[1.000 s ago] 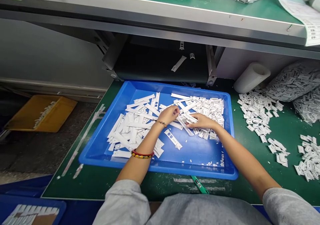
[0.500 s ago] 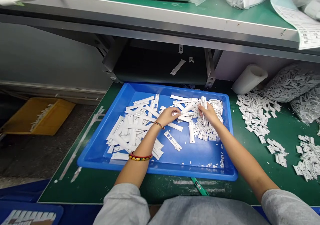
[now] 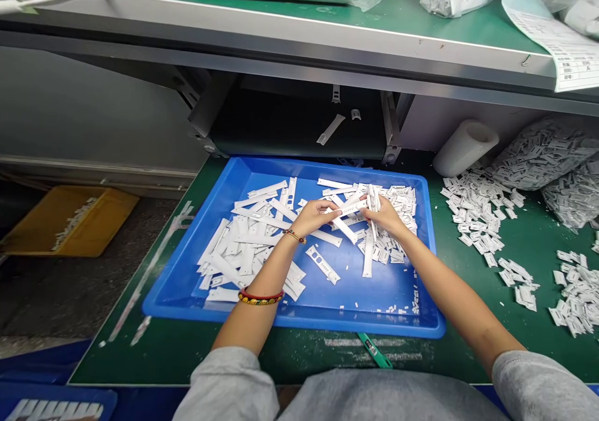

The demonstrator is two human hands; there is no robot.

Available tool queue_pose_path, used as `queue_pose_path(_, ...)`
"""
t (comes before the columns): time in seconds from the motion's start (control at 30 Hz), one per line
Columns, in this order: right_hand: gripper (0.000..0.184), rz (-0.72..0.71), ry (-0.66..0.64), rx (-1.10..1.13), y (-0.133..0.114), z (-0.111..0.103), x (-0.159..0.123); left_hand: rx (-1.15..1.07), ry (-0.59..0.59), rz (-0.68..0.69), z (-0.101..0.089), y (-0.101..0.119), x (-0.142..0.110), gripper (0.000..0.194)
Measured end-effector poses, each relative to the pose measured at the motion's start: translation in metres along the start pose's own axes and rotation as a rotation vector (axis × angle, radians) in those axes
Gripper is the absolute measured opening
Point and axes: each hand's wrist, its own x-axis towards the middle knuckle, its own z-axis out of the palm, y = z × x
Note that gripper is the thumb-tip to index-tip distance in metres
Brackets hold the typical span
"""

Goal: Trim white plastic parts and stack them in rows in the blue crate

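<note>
Left hand [image 3: 314,216] and right hand [image 3: 386,215] clamp white strips [image 3: 349,208] inside crowded blue tray [image 3: 327,321]

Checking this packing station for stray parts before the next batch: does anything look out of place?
Yes. A long white plastic strip lies on the green mat outside the blue tray, apart from the strips inside it. Another white strip sits on the black conveyor belt, also away from the tray.
</note>
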Motion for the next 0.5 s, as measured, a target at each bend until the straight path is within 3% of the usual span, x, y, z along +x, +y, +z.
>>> queue_pose_path(0.2, 0.032, -0.117, 0.154, -0.126, 0.004, 0.009, 0.002, 0.018, -0.024, -0.024, 0.014, 0.008, -0.010, 0.029)
queue_pose_path(0.5, 0.028, -0.128, 0.256, -0.077, 0.001, 0.014, 0.000, 0.006, -0.010, -0.030, 0.025, 0.005, -0.010, 0.036)
